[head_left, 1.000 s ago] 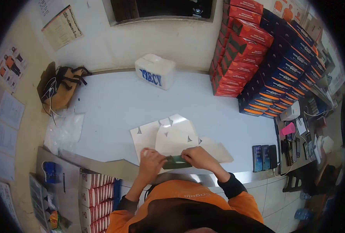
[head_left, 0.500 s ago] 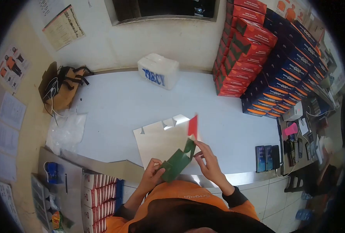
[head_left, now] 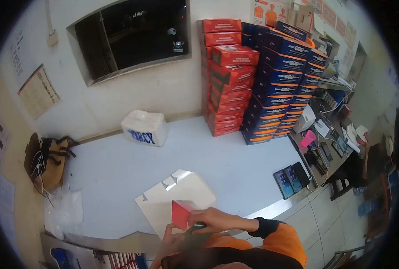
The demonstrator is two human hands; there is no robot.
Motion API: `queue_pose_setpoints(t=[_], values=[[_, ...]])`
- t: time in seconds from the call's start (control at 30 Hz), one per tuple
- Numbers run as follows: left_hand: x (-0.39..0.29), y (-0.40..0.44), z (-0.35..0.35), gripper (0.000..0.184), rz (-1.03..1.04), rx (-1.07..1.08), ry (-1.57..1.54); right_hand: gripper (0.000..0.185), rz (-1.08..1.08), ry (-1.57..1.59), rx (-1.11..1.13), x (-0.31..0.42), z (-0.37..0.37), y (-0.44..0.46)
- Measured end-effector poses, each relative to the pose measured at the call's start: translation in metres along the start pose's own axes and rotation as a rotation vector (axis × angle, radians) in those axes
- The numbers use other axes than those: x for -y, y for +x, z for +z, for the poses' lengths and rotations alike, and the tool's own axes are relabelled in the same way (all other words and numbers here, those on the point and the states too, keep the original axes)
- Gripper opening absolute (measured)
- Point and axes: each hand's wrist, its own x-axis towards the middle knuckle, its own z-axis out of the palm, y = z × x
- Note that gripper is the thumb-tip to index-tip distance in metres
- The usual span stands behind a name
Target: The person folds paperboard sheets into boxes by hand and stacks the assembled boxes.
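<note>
Close to my body, both hands are on a folded piece of red-and-green cardboard. Its red panel stands up, while the green part below is blurred and partly hidden. My right hand has its fingers closed on the upper right of the piece. Lower on the left, my left hand grips the green part, its fingers partly blurred. Beneath the hands lies a pale flat cardboard sheet with notches along its far edge.
Red boxes and dark blue boxes stand in tall stacks at the back right. A white wrapped bundle sits by the wall. Several phones lie at the right edge. On the left are an open carton and clear plastic.
My head view has turned to the right and up. The cardboard piece has been turned, its red panel now facing me more broadly, and my right hand has come over its top.
</note>
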Motion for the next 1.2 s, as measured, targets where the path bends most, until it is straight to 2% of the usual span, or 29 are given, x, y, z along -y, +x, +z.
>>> queue_pose_setpoints(t=[0.07,0.13,0.17,0.27,0.3,0.37,0.43,0.47,0.5,0.57,0.63,0.67,0.7,0.77,0.8,0.83,0.87,0.9,0.93,0.97,1.0,1.03,1.1,1.13,1.17,1.2], values=[[-0.009,0.0,0.004,0.035,0.015,-0.013,-0.005,0.019,0.0,-0.025,-0.041,-0.002,-0.007,0.005],[-0.021,0.006,0.008,0.034,0.026,-0.157,-0.053,0.017,0.001,-0.051,-0.072,0.001,-0.01,0.007],[-0.027,0.01,0.009,0.034,0.031,-0.155,-0.051,0.016,-0.015,-0.032,-0.03,0.006,-0.01,0.008],[-0.028,0.017,0.006,0.038,0.081,-0.178,0.222,0.016,0.008,0.029,-0.034,0.012,-0.015,0.009],[-0.018,0.028,-0.001,0.042,0.354,-0.357,0.272,0.017,0.045,0.063,-0.078,0.013,-0.023,0.009],[-0.024,0.037,-0.009,0.046,0.638,-0.53,0.316,0.018,0.393,0.343,-0.189,0.019,-0.045,0.007],[-0.053,0.04,-0.016,0.056,0.696,-0.951,0.232,0.024,0.437,0.541,-0.251,-0.009,-0.057,-0.005],[-0.053,0.037,-0.026,0.056,0.7,-0.948,0.232,0.024,0.435,0.538,-0.253,-0.023,-0.057,-0.008],[-0.051,0.029,-0.04,0.052,0.572,-0.846,0.215,0.029,0.412,0.747,-0.333,-0.037,-0.051,-0.011],[-0.042,0.01,-0.07,0.045,0.318,-0.643,0.181,0.034,0.382,0.959,-0.41,-0.037,-0.042,-0.01],[-0.047,-0.003,-0.077,0.039,0.062,-0.44,0.143,0.054,0.434,1.154,-0.677,-0.021,-0.032,-0.004],[-0.047,-0.001,-0.077,0.021,0.236,-0.486,0.04,0.054,0.433,1.156,-0.674,-0.03,-0.024,-0.005],[-0.057,-0.003,-0.077,0.021,0.236,-0.488,0.042,0.053,0.443,1.239,-0.588,-0.049,-0.012,-0.008],[-0.081,-0.012,-0.082,0.016,0.435,-0.451,0.42,0.052,0.451,1.327,-0.501,-0.072,0.011,-0.009],[-0.1,-0.016,-0.08,0.012,0.481,-0.408,0.705,0.057,0.532,1.212,-0.391,-0.078,0.022,-0.006],[-0.114,-0.021,-0.076,0.012,0.478,-0.407,0.708,0.061,0.607,1.092,-0.28,-0.086,0.034,-0.006],[-0.124,-0.026,-0.071,0.01,0.439,-0.249,0.864,0.064,0.481,0.866,-0.244,-0.108,0.044,-0.01],[-0.13,-0.026,-0.066,0.008,0.397,-0.088,1.013,0.064,0.48,0.867,-0.241,-0.101,0.041,-0.006],[-0.129,-0.019,-0.052,0.01,0.512,-0.007,1.037,0.065,0.335,0.752,-0.227,-0.084,0.032,0.003],[-0.122,-0.013,-0.043,0.01,0.51,-0.009,1.036,0.066,0.192,0.639,-0.212,-0.065,0.024,0.011],[-0.112,-0.004,-0.037,0.012,0.435,0.145,0.997,0.068,0.115,0.546,-0.142,-0.046,0.018,0.016],[-0.104,0.003,-0.035,0.014,0.359,0.297,0.954,0.056,0.034,0.576,-0.15,-0.034,0.017,0.019],[-0.084,0.012,-0.041,0.015,0.338,0.304,0.916,0.029,0.148,0.51,0.14,-0.02,0.004,0.018],[-0.077,0.011,-0.043,0.018,0.322,0.309,0.877,0.029,0.144,0.51,0.139,-0.022,0.006,0.015],[-0.072,0.006,-0.044,0.018,0.325,0.309,0.881,0.022,0.254,0.549,-0.077,-0.026,0.012,0.01],[-0.071,0.001,-0.044,0.019,0.08,0.084,0.695,0.015,0.363,0.583,-0.292,-0.029,0.017,0.007]])
